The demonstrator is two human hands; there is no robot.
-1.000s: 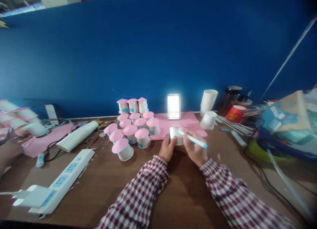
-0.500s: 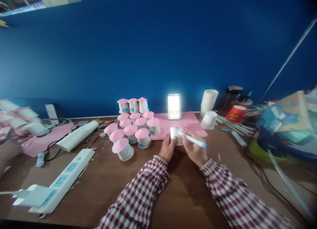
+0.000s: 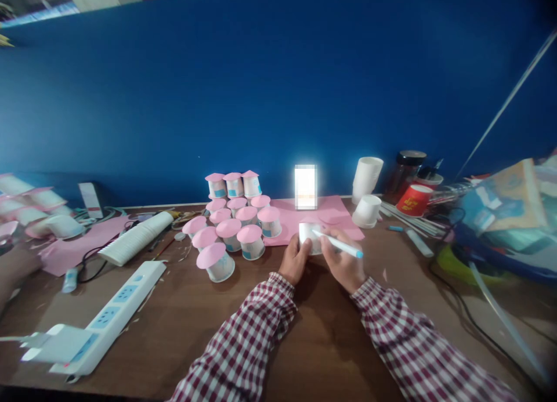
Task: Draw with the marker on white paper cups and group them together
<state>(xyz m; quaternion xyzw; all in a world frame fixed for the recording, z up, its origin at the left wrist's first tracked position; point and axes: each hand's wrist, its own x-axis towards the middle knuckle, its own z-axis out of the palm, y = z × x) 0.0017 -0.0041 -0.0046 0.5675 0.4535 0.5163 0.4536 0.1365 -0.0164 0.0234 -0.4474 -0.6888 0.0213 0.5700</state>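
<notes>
My left hand (image 3: 296, 259) is closed around the left side of a white paper cup (image 3: 307, 232), its thumb on the cup's front. A white marker pen with a light blue end (image 3: 342, 245) sits in the grip of my right hand (image 3: 346, 264), its tip at the cup's wall. Any mark under the tip is too small to make out. Left of my hands stand several upturned paper cups with pink paper cone roofs (image 3: 216, 261), some with blue patches. Behind the held cup lies a sheet of pink paper (image 3: 339, 210).
A white power strip (image 3: 111, 315) and stacked cups (image 3: 137, 238) lie on the left; another person's hand (image 3: 17, 268) is at the far left edge. More white cups (image 3: 366, 178), a red cup (image 3: 414, 200) and a cluttered blue basin (image 3: 491, 257) stand right. A bright, blurred-out panel (image 3: 306, 186) stands behind.
Almost nothing differs. The marker and my right hand have shifted very slightly on the cup, while my left hand keeps its hold.
</notes>
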